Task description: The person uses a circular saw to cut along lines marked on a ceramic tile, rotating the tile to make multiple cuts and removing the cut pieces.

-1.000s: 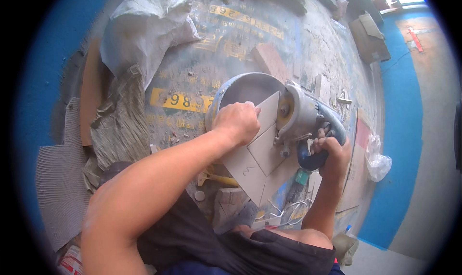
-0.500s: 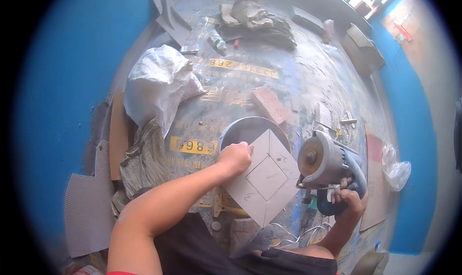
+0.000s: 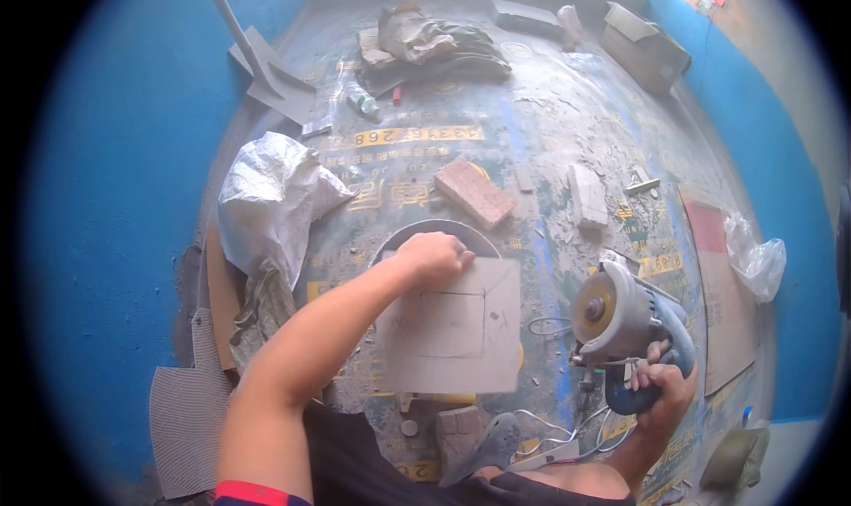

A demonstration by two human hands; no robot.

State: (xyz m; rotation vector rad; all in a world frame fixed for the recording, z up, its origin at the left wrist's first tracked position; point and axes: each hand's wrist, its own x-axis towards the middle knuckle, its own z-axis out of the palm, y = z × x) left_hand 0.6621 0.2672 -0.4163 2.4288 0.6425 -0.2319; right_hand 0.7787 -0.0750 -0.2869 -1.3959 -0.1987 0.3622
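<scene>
My left hand (image 3: 436,256) grips the far edge of a pale square tile (image 3: 498,351), fingers curled over it. A smaller square outline and a few marks show on the tile's face. Under its far edge sits a round dark bucket-like thing (image 3: 409,233), mostly hidden. To the right, my right hand (image 3: 658,384) is wrapped round the handle of a handheld circular saw (image 3: 634,315). The yellowish disc blade (image 3: 594,308) is bare and faces the tile, with a gap between. Whether the blade spins cannot be told.
A reddish brick (image 3: 475,192) and a pale block (image 3: 587,196) lie beyond the tile. At the left are a white sack (image 3: 270,182) and a shovel (image 3: 279,89). White cord (image 3: 550,431) loops near my foot. A clear plastic bag (image 3: 755,258) lies far right.
The tile has turned from a diamond position to nearly square-on, my left hand still at its edge. The saw is now farther from the tile, and the whole view has shifted.
</scene>
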